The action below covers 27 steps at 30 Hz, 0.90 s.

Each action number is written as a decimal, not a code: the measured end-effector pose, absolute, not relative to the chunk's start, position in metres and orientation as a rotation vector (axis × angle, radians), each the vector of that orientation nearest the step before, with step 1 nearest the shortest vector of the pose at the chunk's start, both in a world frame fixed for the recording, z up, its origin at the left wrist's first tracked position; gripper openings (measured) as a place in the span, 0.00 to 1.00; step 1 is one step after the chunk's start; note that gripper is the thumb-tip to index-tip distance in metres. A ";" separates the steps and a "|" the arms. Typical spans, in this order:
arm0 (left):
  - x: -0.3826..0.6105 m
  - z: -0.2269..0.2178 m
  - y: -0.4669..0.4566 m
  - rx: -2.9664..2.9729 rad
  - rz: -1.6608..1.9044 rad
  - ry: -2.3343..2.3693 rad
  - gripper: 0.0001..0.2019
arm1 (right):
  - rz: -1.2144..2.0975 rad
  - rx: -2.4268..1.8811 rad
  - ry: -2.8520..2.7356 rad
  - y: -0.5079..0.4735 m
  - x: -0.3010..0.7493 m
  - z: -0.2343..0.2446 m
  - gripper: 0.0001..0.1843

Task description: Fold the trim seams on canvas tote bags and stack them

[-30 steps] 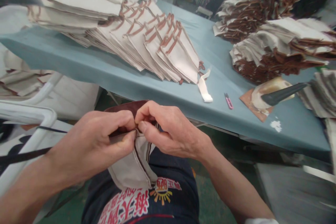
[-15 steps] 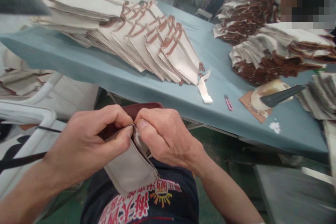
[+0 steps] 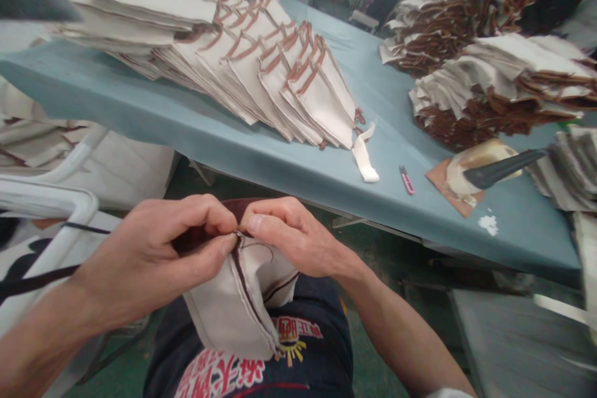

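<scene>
Between my hands hangs a cream fabric pouch with dark brown edging, over the dark printed apron on my lap. My left hand pinches its top edge between thumb and forefinger. Right beside it, my right hand grips the same edge, thumb on top, the fingertips of both hands nearly touching. A brown part of the piece shows behind the fingers. A thin dark thread curves over the cream fabric below my right thumb. What exactly sits between the fingertips is too small to make out.
A blue-covered table stands ahead, bearing a fanned stack of cream pieces, a white strip, pink thread snips and a glue pot with a dark-handled brush. Brown-and-cream piles lie right. A white metal frame is at left.
My right hand has turned and its fingers have loosened outward, so more of the pouch's right side and edging shows. My left hand keeps its pinch at nearly the same place.
</scene>
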<state>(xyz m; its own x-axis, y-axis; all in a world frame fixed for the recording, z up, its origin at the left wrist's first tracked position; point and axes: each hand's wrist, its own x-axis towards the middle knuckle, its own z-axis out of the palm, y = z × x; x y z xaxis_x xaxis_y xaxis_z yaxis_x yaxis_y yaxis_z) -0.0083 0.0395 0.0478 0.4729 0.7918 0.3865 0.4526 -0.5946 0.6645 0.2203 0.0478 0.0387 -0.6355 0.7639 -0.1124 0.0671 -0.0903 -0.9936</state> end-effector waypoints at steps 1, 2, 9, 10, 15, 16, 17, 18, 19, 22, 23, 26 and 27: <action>-0.007 0.046 0.038 2.272 0.970 1.068 0.11 | 1.781 -0.908 -1.672 0.048 0.220 0.037 0.21; -0.006 0.044 0.036 2.308 0.992 1.096 0.11 | 1.789 -0.905 -1.663 0.048 0.219 0.036 0.21; -0.004 0.037 0.034 2.374 1.054 1.026 0.12 | 1.866 -0.886 -1.518 0.047 0.218 0.029 0.26; -0.005 0.038 0.035 2.336 1.049 1.011 0.12 | 1.884 -0.876 -1.507 0.047 0.219 0.029 0.26; -0.010 0.049 0.041 2.218 0.877 0.978 0.13 | 1.922 -0.928 -1.505 0.043 0.223 0.031 0.22; -0.011 0.051 0.042 2.208 0.846 0.973 0.14 | 1.917 -0.935 -1.507 0.042 0.224 0.031 0.21; -0.011 0.053 0.043 2.198 0.832 0.967 0.14 | 1.915 -0.931 -1.511 0.042 0.225 0.032 0.20; -0.011 0.054 0.045 2.191 0.821 0.958 0.14 | 1.913 -0.926 -1.512 0.042 0.226 0.033 0.19; -0.011 0.055 0.046 2.184 0.815 0.948 0.13 | 1.904 -0.927 -1.512 0.041 0.227 0.033 0.17; -0.010 0.058 0.049 2.175 0.770 0.943 0.13 | 1.831 -0.977 -1.547 0.041 0.228 0.033 0.14; -0.009 0.059 0.050 2.173 0.754 0.955 0.13 | 1.793 -1.002 -1.568 0.040 0.228 0.033 0.13; -0.006 0.062 0.049 2.179 0.729 0.998 0.12 | 1.669 -1.040 -1.649 0.041 0.229 0.034 0.10; -0.005 0.063 0.049 2.188 0.736 1.006 0.11 | 1.631 -1.040 -1.679 0.041 0.229 0.034 0.10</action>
